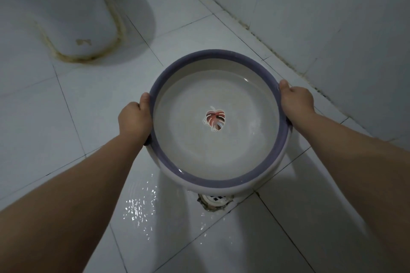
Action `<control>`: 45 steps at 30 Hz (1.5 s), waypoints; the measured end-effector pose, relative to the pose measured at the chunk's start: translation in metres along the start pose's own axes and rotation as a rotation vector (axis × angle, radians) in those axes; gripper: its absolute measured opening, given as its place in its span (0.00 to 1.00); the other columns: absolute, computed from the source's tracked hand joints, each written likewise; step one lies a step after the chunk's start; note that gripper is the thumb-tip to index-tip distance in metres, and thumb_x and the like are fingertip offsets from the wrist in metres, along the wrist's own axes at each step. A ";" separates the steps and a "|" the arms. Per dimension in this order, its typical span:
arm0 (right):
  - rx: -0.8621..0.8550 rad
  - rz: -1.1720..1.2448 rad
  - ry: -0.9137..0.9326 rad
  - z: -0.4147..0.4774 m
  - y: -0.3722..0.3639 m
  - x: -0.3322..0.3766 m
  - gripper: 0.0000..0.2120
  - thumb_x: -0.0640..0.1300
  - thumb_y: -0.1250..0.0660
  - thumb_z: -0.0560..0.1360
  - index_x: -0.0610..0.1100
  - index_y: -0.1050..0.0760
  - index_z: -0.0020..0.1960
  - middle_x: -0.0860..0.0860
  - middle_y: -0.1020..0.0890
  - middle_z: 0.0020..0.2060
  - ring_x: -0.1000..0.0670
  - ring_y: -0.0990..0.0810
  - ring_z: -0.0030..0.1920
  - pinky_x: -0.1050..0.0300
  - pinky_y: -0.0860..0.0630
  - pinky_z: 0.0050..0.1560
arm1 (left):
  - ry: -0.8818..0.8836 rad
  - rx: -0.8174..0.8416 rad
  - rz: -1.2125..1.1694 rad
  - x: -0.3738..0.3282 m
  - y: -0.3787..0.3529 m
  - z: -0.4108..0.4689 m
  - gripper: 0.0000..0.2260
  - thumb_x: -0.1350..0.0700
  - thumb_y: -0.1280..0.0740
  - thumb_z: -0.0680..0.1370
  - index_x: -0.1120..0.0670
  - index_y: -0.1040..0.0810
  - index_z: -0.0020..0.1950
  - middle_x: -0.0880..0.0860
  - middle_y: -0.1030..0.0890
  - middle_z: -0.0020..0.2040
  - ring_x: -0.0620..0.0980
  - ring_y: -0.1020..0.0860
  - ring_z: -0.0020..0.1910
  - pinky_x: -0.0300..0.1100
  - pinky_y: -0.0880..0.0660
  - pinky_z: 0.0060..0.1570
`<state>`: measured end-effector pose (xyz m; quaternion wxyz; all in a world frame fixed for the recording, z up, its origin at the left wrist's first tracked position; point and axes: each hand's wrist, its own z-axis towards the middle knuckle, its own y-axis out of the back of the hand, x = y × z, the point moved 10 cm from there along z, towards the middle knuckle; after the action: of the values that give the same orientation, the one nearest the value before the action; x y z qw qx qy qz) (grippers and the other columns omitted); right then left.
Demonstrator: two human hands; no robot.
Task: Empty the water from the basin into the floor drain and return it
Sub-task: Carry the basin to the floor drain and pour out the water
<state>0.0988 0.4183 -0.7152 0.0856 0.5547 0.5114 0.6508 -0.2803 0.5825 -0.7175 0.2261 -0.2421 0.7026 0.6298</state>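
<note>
A round white basin [199, 60] with a purple rim and a red leaf picture on its bottom is held above the tiled floor. Water lies in it, reaching partway up the wall. My left hand [134, 118] grips the rim on the left side, thumb over the edge. On the right side, my right hand [296, 101] grips the rim the same way. The floor drain [215, 201], a white grate in a chipped tile corner, shows just below the basin's near edge and is partly hidden by it.
A toilet base [73, 17] with stained sealant stands at the upper left. A tiled wall [332, 17] runs along the right. A wet patch [142, 208] glints on the floor left of the drain.
</note>
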 end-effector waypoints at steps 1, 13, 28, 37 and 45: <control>0.000 -0.004 0.006 0.000 0.000 0.000 0.26 0.55 0.50 0.79 0.41 0.36 0.28 0.47 0.31 0.27 0.51 0.33 0.28 0.56 0.40 0.28 | -0.001 0.002 -0.001 0.000 0.000 0.000 0.26 0.45 0.52 0.81 0.64 0.26 0.45 0.62 0.27 0.40 0.59 0.29 0.40 0.48 0.34 0.41; -0.004 -0.028 0.017 0.001 0.002 0.000 0.26 0.55 0.50 0.79 0.39 0.34 0.30 0.47 0.31 0.27 0.51 0.33 0.28 0.55 0.41 0.28 | -0.014 -0.010 -0.002 -0.001 -0.001 0.001 0.28 0.45 0.52 0.81 0.67 0.25 0.48 0.65 0.23 0.44 0.62 0.26 0.43 0.49 0.32 0.42; -0.013 -0.049 0.016 0.002 0.003 -0.001 0.26 0.55 0.50 0.78 0.41 0.36 0.27 0.47 0.31 0.26 0.51 0.34 0.28 0.59 0.41 0.27 | -0.010 -0.002 0.007 -0.001 -0.002 0.002 0.28 0.45 0.53 0.81 0.66 0.25 0.48 0.61 0.26 0.40 0.59 0.28 0.40 0.48 0.33 0.41; -0.014 -0.036 0.017 0.001 0.004 0.000 0.26 0.55 0.50 0.79 0.40 0.35 0.28 0.47 0.31 0.27 0.51 0.34 0.28 0.57 0.42 0.27 | -0.014 0.002 0.005 -0.001 -0.002 0.001 0.28 0.45 0.53 0.81 0.66 0.25 0.48 0.61 0.26 0.40 0.58 0.28 0.39 0.48 0.33 0.40; -0.008 -0.011 0.005 0.001 0.002 -0.001 0.25 0.56 0.50 0.78 0.37 0.30 0.36 0.48 0.30 0.28 0.51 0.33 0.29 0.57 0.40 0.28 | -0.009 0.008 -0.003 0.000 0.000 0.001 0.25 0.45 0.53 0.81 0.63 0.27 0.43 0.61 0.27 0.39 0.58 0.28 0.39 0.48 0.34 0.40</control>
<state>0.1008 0.4168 -0.7144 0.0902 0.5501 0.5118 0.6537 -0.2807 0.5836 -0.7177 0.2310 -0.2393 0.7036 0.6279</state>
